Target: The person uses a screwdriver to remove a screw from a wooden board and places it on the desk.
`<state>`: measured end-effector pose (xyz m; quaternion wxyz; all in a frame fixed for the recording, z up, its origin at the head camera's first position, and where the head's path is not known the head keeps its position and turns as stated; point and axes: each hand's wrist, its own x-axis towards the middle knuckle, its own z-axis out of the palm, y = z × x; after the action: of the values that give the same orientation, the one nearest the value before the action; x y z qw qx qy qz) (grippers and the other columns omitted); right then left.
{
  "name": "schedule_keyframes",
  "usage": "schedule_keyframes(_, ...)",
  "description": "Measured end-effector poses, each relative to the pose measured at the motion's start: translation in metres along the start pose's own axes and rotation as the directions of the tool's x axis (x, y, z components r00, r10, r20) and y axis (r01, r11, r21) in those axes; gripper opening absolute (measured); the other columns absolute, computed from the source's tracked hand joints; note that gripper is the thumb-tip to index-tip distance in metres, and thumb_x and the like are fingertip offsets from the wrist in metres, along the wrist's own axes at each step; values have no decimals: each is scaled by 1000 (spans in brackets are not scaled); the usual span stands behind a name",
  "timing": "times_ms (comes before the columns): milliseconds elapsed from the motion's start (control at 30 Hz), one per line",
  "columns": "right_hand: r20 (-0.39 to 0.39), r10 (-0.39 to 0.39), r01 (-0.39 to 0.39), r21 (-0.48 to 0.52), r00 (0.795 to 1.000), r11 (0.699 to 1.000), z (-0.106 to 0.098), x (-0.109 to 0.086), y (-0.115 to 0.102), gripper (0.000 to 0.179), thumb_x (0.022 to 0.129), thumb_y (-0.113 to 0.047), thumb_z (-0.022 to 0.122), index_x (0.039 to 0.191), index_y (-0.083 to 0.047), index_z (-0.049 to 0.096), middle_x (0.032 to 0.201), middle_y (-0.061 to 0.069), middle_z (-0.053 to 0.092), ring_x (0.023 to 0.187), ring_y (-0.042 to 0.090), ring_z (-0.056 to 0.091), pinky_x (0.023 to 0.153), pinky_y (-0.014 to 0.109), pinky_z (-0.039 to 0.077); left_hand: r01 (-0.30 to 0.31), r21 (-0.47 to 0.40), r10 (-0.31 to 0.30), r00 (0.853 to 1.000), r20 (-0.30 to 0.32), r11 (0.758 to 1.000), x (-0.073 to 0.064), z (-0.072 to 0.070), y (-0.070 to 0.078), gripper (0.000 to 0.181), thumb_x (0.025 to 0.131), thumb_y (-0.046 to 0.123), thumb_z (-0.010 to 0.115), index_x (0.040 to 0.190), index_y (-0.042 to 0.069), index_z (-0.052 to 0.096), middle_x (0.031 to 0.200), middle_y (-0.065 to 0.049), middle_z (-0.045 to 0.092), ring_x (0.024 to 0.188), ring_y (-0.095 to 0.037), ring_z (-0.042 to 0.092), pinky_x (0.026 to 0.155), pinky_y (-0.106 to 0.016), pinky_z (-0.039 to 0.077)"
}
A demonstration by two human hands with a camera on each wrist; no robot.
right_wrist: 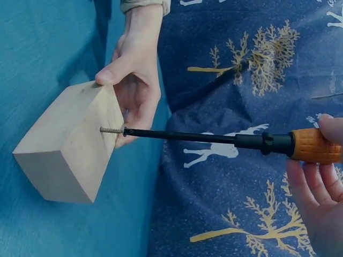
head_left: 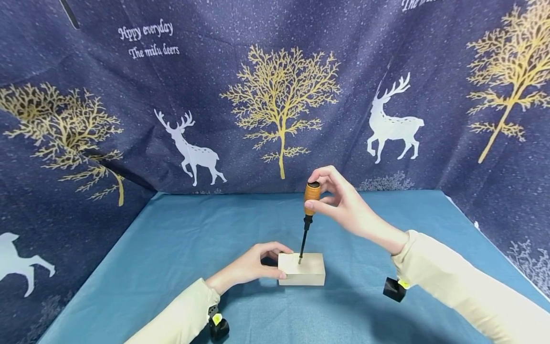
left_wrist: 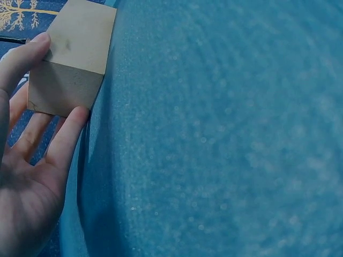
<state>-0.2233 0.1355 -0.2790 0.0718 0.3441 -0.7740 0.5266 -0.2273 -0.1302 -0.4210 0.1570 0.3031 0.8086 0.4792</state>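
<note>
A pale wooden block (head_left: 307, 278) lies on the blue cloth in the head view. My left hand (head_left: 258, 262) grips its left end, thumb on the near side and fingers at the far side. In the right wrist view a screw (right_wrist: 111, 130) stands out from the block's top face, its threads largely showing. The tip of a screwdriver (right_wrist: 182, 136) meets the screw head. Above the block, my right hand (head_left: 339, 203) holds the screwdriver's orange handle (head_left: 312, 192) between thumb and fingers, with the index finger at its black end cap. The shaft leans slightly from upright.
Blue cloth (head_left: 193, 229) covers the table around the block. Behind it hangs a dark blue curtain (head_left: 275, 28) printed with deer and golden trees. Small black devices (head_left: 394, 289) are strapped at both wrists.
</note>
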Motion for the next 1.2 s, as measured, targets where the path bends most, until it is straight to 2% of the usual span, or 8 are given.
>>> schedule_keyframes(100, 13, -17, 17, 4, 1000, 1000, -1, -1, 0, 41, 93, -5, 66, 127, -10, 45, 123, 7, 52, 95, 13, 62, 80, 31, 56, -14, 2, 14, 1000, 1, 1000, 0, 0, -1, 47, 85, 26, 79, 129, 27, 63, 118, 1, 68, 104, -12, 63, 98, -35, 45)
schedule_keyframes(233, 67, -53, 48, 66, 996, 997, -2, -3, 1, 38, 98, -3, 57, 133, -7, 42, 132, 9, 54, 112, 10, 61, 88, 29, 54, -23, 8, 23, 1000, 2, 1000, -1, 0, -2, 47, 85, 25, 79, 129, 26, 63, 117, -1, 68, 104, -12, 63, 98, -35, 45)
schedule_keyframes(400, 100, -83, 67, 154, 992, 986, -2, -3, 1, 34, 101, 3, 47, 133, -3, 37, 133, 15, 56, 126, 16, 58, 99, 30, 52, -14, 7, 14, 1000, 2, 1000, -1, 0, -1, 47, 86, 26, 78, 130, 26, 63, 118, 0, 68, 104, -12, 63, 98, -36, 45)
schedule_keyframes(667, -24, -24, 23, -43, 999, 999, -1, -1, 0, 43, 90, -5, 70, 127, -11, 48, 126, 0, 51, 103, 12, 52, 80, 26, 54, -11, -17, 11, 1000, 3, 1000, -1, 0, 1, 47, 86, 23, 78, 130, 25, 63, 119, -2, 68, 105, -15, 63, 99, -37, 46)
schedule_keyframes(767, -30, -28, 27, -32, 999, 999, -1, -1, 0, 42, 90, -3, 69, 126, -9, 48, 125, 1, 53, 105, 10, 55, 83, 25, 54, -16, -14, 16, 1000, 2, 1000, -1, 0, 1, 47, 85, 23, 78, 130, 24, 63, 120, -2, 68, 105, -14, 63, 99, -36, 46)
schedule_keyframes(933, -5, -36, 36, 91, 999, 995, -2, -3, 1, 39, 94, 7, 59, 126, -2, 40, 126, 4, 58, 116, 9, 60, 92, 25, 53, -14, -6, 14, 1000, 2, 1000, -1, 0, 1, 47, 85, 23, 78, 130, 23, 63, 121, -2, 68, 105, -14, 63, 99, -36, 45)
schedule_keyframes(1000, -2, -38, 38, 118, 999, 992, -3, -3, 1, 38, 93, 10, 56, 125, -1, 39, 126, 4, 58, 117, 11, 60, 91, 27, 54, -14, -6, 14, 1000, 1, 1000, -1, 0, 1, 47, 85, 23, 78, 130, 23, 63, 120, -2, 68, 104, -14, 63, 99, -37, 46)
schedule_keyframes(1200, -39, 13, -12, 10, 999, 1000, -1, -2, 1, 44, 91, -4, 69, 123, -9, 40, 118, 2, 49, 98, 15, 61, 83, 31, 56, -25, -9, 25, 1000, -1, 1000, 0, 1, 0, 46, 85, 22, 78, 129, 23, 64, 120, -3, 68, 104, -13, 63, 98, -36, 47)
